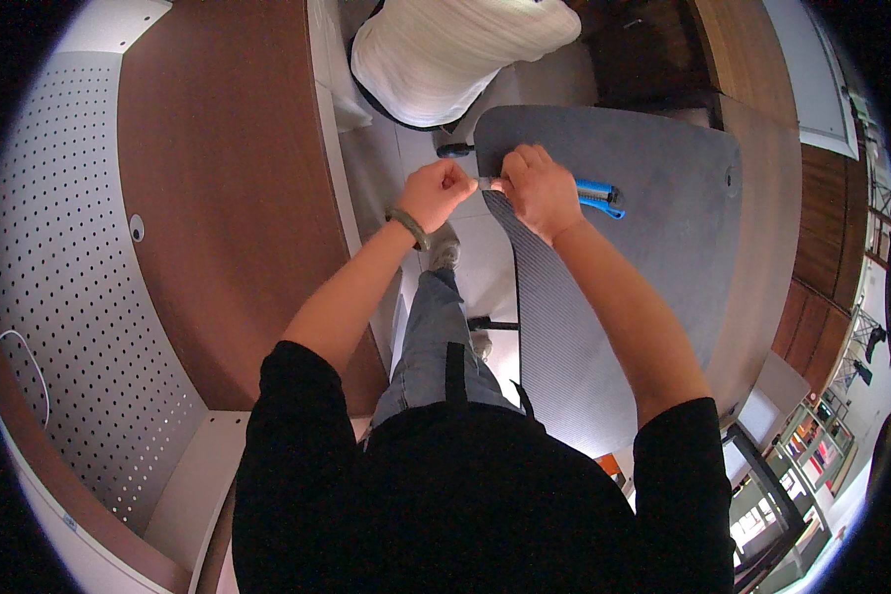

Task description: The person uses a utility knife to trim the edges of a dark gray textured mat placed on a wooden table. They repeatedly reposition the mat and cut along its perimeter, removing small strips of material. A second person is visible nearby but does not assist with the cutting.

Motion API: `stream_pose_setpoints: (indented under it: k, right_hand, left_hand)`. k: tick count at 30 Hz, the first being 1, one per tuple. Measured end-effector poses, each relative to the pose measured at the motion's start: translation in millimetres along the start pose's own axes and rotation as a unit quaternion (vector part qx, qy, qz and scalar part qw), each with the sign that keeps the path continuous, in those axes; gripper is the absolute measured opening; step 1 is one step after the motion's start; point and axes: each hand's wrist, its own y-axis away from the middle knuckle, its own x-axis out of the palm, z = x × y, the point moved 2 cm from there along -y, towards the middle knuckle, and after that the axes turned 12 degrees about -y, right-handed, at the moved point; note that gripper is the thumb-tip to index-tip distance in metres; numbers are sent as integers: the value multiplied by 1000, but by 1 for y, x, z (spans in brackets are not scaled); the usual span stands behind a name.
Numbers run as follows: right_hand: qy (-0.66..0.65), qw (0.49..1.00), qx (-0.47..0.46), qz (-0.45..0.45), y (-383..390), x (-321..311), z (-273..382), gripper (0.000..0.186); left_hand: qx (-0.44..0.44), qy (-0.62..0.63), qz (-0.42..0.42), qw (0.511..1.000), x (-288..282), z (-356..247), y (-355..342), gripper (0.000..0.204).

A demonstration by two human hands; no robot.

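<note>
My left hand is closed, its fingers pinching one end of a small flat silver-grey piece. From the other side my right hand grips the same piece, with its fingers curled over it. The piece is too small to name and spans the gap between the two hands. Just right of my right hand, a blue utility knife with black parts lies on the dark grey tabletop. Its left part is hidden behind that hand, and I cannot tell whether it is one knife or two side by side.
To the left stands a brown desk with a white perforated panel. A cream-coloured padded seat is at the far side. The grey tabletop's curved edge runs beside my legs, and a wooden counter borders it on the right.
</note>
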Motion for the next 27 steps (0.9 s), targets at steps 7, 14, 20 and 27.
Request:
stream_pose_setpoints:
  k: [7, 14, 20, 27]
  right_hand:
    - [-22, 999, -1, 32, 16, -4, -5, 23]
    - [-64, 996, 10, 68, 57, -14, 8, 22]
    - [-129, 984, 120, 29, 109, 3, 42, 14]
    - [-114, 971, 193, 81, 124, -5, 46, 14]
  left_hand:
    - [-8, -34, 21, 999, 14, 4, 8, 27]
    - [-8, -15, 74, 997, 37, -8, 51, 27]
    - [43, -5, 89, 995, 50, 0, 91, 29]
    - [71, -42, 164, 983, 37, 0, 83, 33]
